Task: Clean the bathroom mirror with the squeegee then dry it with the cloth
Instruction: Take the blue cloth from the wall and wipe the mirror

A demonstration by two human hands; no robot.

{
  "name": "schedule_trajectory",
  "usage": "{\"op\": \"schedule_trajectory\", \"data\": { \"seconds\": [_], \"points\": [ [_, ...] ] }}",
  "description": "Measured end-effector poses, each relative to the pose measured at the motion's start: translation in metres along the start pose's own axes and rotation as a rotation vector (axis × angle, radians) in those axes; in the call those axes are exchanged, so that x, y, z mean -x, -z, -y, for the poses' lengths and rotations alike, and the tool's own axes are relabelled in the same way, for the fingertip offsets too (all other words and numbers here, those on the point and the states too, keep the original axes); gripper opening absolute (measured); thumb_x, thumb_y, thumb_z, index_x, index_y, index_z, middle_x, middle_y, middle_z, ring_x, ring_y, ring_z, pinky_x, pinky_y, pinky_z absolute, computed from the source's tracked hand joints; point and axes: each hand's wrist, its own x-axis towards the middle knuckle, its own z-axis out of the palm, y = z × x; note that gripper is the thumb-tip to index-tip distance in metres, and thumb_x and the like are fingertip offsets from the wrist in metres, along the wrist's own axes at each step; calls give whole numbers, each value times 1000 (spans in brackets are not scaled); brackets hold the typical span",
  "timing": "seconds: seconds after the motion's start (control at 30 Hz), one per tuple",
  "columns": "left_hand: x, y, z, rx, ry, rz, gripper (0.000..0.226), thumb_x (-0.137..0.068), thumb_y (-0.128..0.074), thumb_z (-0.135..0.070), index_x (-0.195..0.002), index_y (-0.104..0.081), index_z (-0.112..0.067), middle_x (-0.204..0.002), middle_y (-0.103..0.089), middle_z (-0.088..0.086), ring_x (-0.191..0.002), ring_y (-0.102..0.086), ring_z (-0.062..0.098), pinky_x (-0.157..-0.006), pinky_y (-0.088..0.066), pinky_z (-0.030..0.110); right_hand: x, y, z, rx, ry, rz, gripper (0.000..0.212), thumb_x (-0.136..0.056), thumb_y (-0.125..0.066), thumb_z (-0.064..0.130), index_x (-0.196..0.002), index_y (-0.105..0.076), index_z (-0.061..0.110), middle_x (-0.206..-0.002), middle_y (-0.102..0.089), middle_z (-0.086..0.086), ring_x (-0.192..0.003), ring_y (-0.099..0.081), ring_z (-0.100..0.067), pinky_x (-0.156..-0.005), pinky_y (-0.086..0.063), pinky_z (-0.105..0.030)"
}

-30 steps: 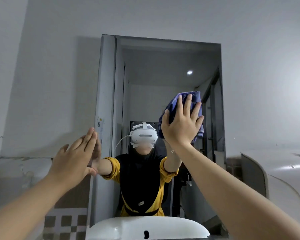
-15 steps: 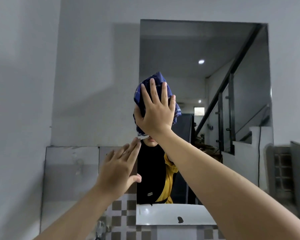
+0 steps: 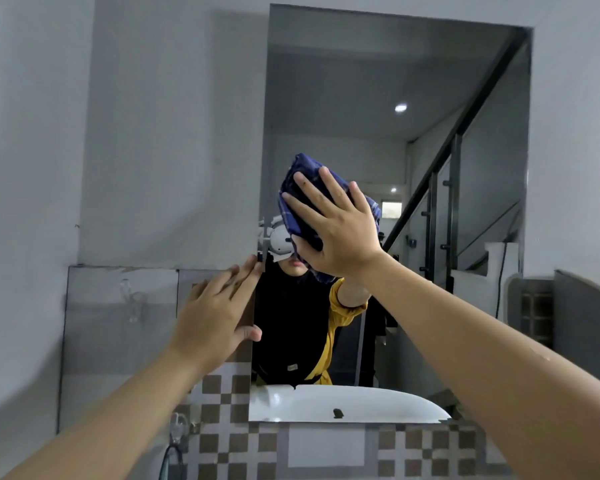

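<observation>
Since half a second ago the right hand (image 3: 340,233) has slid the cloth (image 3: 297,188) a little to the right and lower on the glass, and the left hand (image 3: 215,310) has risen slightly along the mirror's left edge; the view has shifted too.

Right hand: fingers spread flat, palm pressing the bunched dark blue checked cloth against the mirror (image 3: 395,81), about mid-height and left of centre. It pushes the cloth rather than clasping it. Left hand: open and empty, fingers together, resting at the mirror's left edge where the glass meets the wall, seemingly to brace. No squeegee is in view, so I judge the wiping stage over and the drying under way.

Risks as I see them: with only a flat palm on it, the cloth could slip out and drop toward the white sink (image 3: 343,403) below. The bunched cloth touches the glass on a small patch, so streaks may be left, and the upper part of the mirror looks a long reach. Bare fingertips running past the cloth's edge, or the left hand creeping onto the glass, would leave smears. Leaning hard on the glass may strain its fixing.

Below the mirror runs a band of brown-and-white checked tile (image 3: 229,393). No brand, label or readable writing shows anywhere.
</observation>
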Motion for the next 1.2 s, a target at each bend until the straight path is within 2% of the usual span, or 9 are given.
{"op": "schedule_trajectory", "data": {
  "seconds": [0.1,0.33,0.43,0.6,0.73,0.97,1.07,1.2],
  "points": [
    [-1,2,-1,-27,6,19,103,-58,-73,-55,-142,-32,-12,-146,-37,4,-124,-47,28,-90,-47,47,18,6,-24,16,-20,-5,60,-82,-53,48,-139,-47,30,-150,-40,1,-141,-30,-33,-105,-30,-55],
    [-1,3,-9,-69,47,41,112,-51,-82,-48,-143,-30,-10,-147,-34,5,-124,-46,29,-84,-50,48,73,23,-99,63,-140,-4,57,-88,-46,49,-141,-44,29,-151,-38,0,-142,-28,-32,-104,-31,-55],
    [0,3,-13,-73,58,49,114,-50,-83,-46,-143,-28,-10,-146,-35,7,-125,-47,31,-82,-51,48,100,29,-126,56,-289,17,58,-89,-43,50,-144,-39,30,-153,-34,0,-144,-23,-31,-107,-26,-56],
    [0,4,-18,-57,93,51,114,-47,-86,-41,-141,-30,-10,-143,-40,10,-121,-50,33,-69,-56,49,135,38,-149,47,-529,26,61,-89,-40,50,-147,-31,32,-157,-25,1,-146,-15,-29,-111,-20,-53],
    [0,4,-20,-51,107,66,113,-49,-86,-40,-142,-29,-12,-144,-37,8,-122,-49,33,-62,-57,47,146,39,-142,-10,-757,-18,62,-88,-41,48,-147,-29,33,-158,-23,2,-147,-14,-28,-113,-16,-54],
    [2,-1,-12,8,84,74,114,-55,-82,-42,-146,-18,-18,-150,-26,3,-129,-39,29,-57,-59,40,142,31,-103,-28,-1045,-42,63,-89,-37,46,-148,-24,28,-160,-17,0,-146,-12,-32,-111,-17,-59],
    [1,1,-11,11,59,58,113,-54,-82,-43,-145,-20,-16,-149,-28,4,-128,-40,28,-56,-57,37,134,26,-80,-29,-1074,-39,63,-89,-37,45,-148,-25,27,-160,-18,0,-146,-13,-33,-110,-18,-60],
    [3,-2,-8,29,40,35,111,-56,-81,-43,-145,-21,-15,-149,-26,4,-128,-33,24,-56,-57,34,118,17,-41,-33,-991,-32,62,-89,-39,46,-146,-34,23,-156,-27,-6,-143,-20,-38,-106,-23,-62]
  ]
}}
